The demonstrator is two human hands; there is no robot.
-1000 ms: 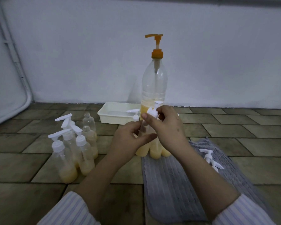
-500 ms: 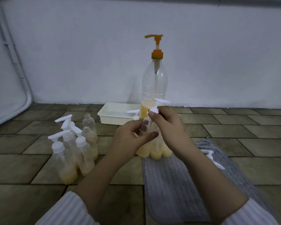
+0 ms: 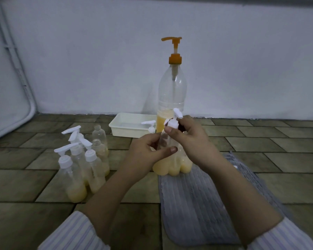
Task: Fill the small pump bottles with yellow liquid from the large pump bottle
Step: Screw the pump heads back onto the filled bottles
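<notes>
Yellow liquid fills roughly the lower third of the large pump bottle (image 3: pixel 172 98), which stands upright on the near end of a grey cloth (image 3: pixel 197 204) on the tiled floor (image 3: pixel 25 222), orange pump on top. Left of it, a cluster of small pump bottles (image 3: pixel 79 165), each w/ a little yellow liquid at the bottom; several are capped w/ white pumps, two at the back are uncapped. White tray (image 3: pixel 130 127) behind, near the wall, looks empty; another white pump head shows at its right edge. Held small bottle (image 3: pixel 163 141) is clear, contents can't be made out, in front of the big bottle. Vs. 0.5 s ago: white pump (image 3: pixel 173 121) has turned, nozzle now pointing up-right rather than sideways; hands otherwise same spot. Left hand (image 3: pixel 146 152) wraps the bottle body, thumb across the front. Right hand (image 3: pixel 190 139) pinches the pump collar from above, fingers curled round it.
</notes>
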